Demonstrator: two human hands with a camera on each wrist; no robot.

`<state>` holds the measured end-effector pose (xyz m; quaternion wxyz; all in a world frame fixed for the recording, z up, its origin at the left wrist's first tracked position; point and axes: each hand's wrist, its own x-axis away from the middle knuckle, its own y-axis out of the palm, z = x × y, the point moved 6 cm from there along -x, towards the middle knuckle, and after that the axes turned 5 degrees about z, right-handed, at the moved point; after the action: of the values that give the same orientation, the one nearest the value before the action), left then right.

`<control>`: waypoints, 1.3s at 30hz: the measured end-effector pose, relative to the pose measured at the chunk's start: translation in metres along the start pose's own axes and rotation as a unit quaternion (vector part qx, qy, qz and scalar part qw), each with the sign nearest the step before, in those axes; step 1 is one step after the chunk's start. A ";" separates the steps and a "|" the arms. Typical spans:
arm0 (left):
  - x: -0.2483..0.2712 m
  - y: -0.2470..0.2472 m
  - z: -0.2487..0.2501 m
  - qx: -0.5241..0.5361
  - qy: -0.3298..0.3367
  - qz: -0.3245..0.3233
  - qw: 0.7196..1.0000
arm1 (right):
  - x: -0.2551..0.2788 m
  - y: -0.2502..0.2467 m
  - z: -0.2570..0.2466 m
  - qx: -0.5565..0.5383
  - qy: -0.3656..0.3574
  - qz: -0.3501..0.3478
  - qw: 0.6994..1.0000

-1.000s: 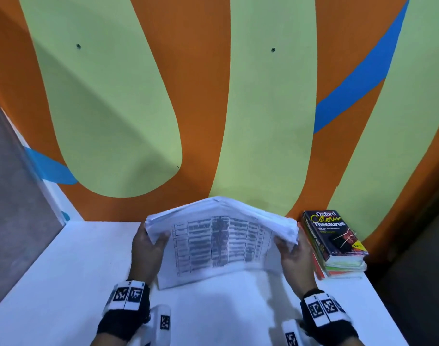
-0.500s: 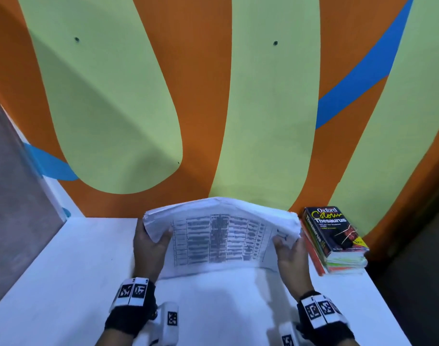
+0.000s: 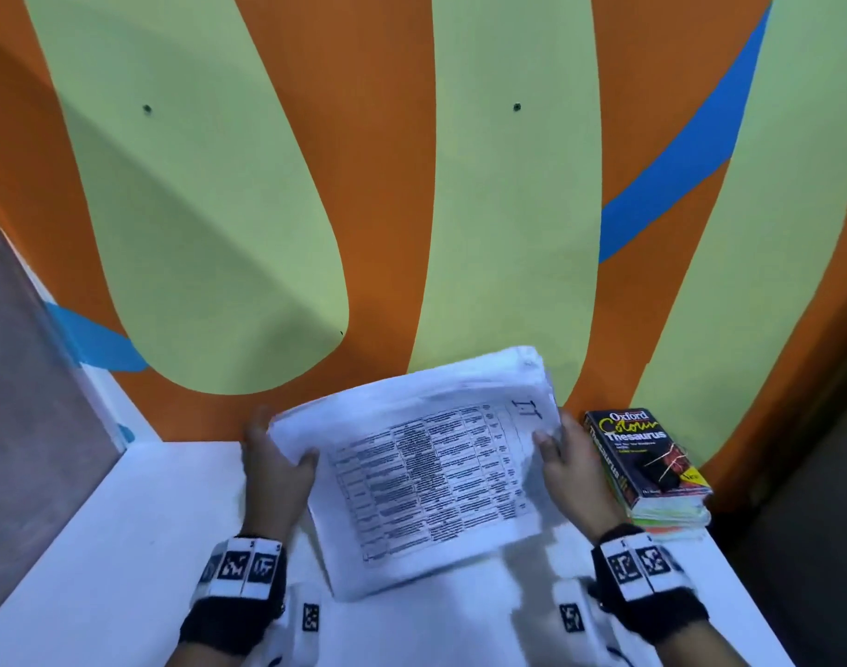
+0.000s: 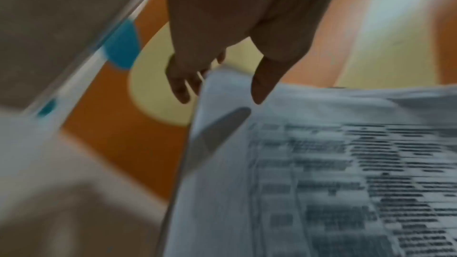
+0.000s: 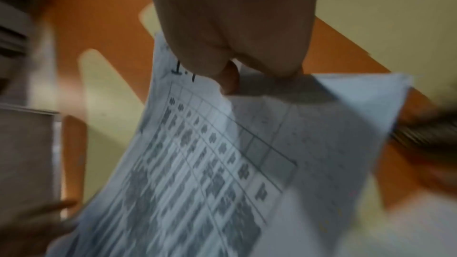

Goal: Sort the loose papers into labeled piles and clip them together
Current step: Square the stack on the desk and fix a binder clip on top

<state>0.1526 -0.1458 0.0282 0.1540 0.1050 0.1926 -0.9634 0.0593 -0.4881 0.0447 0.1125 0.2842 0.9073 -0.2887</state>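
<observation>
Evenly lit head view, wide-angle bowing at edges; soft shadows on wall [image 3: 209, 243] and table [image 3: 123, 546]. Heavy motion blur in both wrist views; print on papers [image 4: 321, 183] smeared, unreadable.

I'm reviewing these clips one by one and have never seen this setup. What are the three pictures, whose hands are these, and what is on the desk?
No robot here: a person works with bare hands, wearing a camera on the head and one on each wrist. The big picture looks down from the head; the two blurred ones look along each hand.

The left hand and right hand each grip one side of a stack of papers, held tilted above the white desk. The top sheet is a printed table with a handwritten mark in one corner. In the left wrist view the thumb lies on top and the fingers go underneath.

On the desk at the right, books are stacked, an Oxford thesaurus on top. No clip or label shows.
</observation>
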 end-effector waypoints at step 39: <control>0.026 0.060 0.098 0.197 0.147 -0.083 0.966 | 0.010 0.004 -0.027 -0.085 -0.035 0.064 0.994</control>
<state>0.1351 -0.2447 0.0893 0.0194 0.2574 0.0278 -0.9657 0.0523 -0.4650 0.0613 0.1860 0.3209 0.9041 -0.2121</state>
